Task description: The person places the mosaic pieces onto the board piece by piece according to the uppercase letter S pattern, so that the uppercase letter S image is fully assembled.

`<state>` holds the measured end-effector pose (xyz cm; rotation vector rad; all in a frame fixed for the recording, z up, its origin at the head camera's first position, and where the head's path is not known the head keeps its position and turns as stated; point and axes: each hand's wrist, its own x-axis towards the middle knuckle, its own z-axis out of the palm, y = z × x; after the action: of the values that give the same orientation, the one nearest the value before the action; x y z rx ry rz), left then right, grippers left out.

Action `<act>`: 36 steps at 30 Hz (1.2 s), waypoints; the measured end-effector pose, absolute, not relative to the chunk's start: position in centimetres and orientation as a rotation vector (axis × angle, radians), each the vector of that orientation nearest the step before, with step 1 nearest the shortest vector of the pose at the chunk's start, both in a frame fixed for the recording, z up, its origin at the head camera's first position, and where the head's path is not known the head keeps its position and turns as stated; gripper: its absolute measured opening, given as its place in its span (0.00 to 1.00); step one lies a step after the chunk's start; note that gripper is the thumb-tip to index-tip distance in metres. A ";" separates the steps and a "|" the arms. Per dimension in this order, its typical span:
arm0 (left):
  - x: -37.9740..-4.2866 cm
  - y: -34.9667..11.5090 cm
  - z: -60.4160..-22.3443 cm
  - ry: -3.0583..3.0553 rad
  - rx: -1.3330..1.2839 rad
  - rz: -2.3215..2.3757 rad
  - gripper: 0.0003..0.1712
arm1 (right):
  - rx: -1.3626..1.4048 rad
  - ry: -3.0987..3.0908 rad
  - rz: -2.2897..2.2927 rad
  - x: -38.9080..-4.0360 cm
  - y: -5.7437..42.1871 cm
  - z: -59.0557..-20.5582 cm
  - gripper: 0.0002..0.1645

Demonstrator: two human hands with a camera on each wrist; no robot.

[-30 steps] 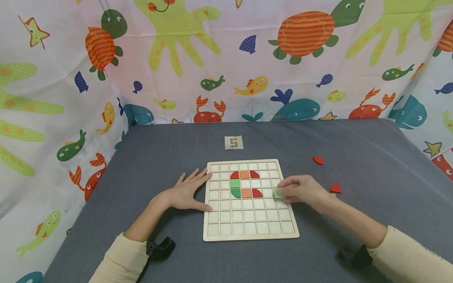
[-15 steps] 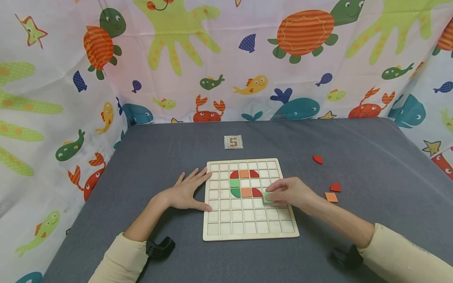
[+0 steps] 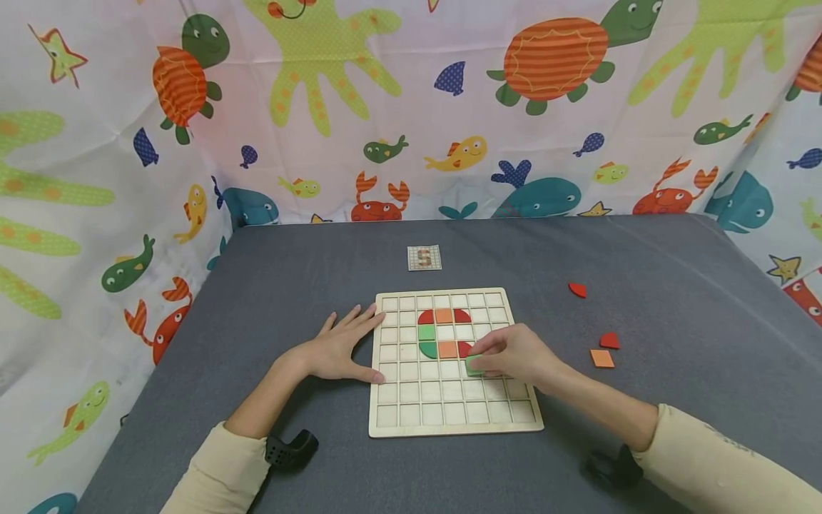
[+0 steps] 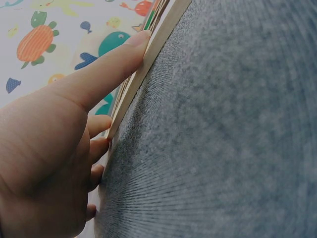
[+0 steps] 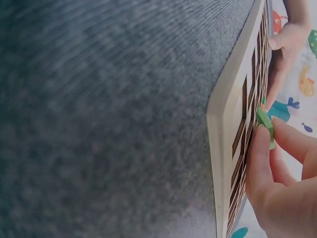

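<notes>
A wooden grid board (image 3: 452, 415) lies on the grey cloth. Its upper cells hold red quarter-round tiles, orange square tiles (image 3: 447, 350), a light green square tile (image 3: 427, 333) and a dark green quarter-round tile (image 3: 428, 350). My right hand (image 3: 516, 353) pinches another green tile (image 3: 474, 365) between thumb and fingers, over the cell just below the right red piece. In the right wrist view that green tile (image 5: 265, 127) is tilted against the board. My left hand (image 3: 342, 348) rests spread at the board's left edge, thumb and fingertips touching the rim (image 4: 150, 65).
Right of the board lie an orange square tile (image 3: 601, 358) and two red tiles, one nearer (image 3: 609, 340) and one farther (image 3: 577, 290). Behind the board is a small printed card (image 3: 424, 258) with a grid pattern. A curtain with sea animals (image 3: 411, 107) closes off the back.
My right hand has moved left across the board with the green tile, from its right columns to below the red piece. The loose orange tile came into full view. The left hand stayed put.
</notes>
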<state>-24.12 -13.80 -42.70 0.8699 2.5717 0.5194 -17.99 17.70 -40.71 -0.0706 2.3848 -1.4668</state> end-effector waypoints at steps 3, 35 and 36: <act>-24.1 -13.8 -42.7 2.570 0.871 0.523 0.63 | -0.077 2.401 -1.453 -17.9 17.5 -40.6 0.11; -24.2 -13.9 -42.7 2.568 0.874 0.518 0.62 | 0.043 2.393 -1.481 -17.6 17.3 -40.4 0.10; -24.2 -13.9 -42.7 2.567 0.874 0.520 0.63 | 0.040 2.383 -1.494 -17.6 17.3 -40.4 0.10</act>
<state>-24.16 -13.89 -42.69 0.8737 2.5669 0.5197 -17.64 17.32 -40.40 0.0400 2.3826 -1.4944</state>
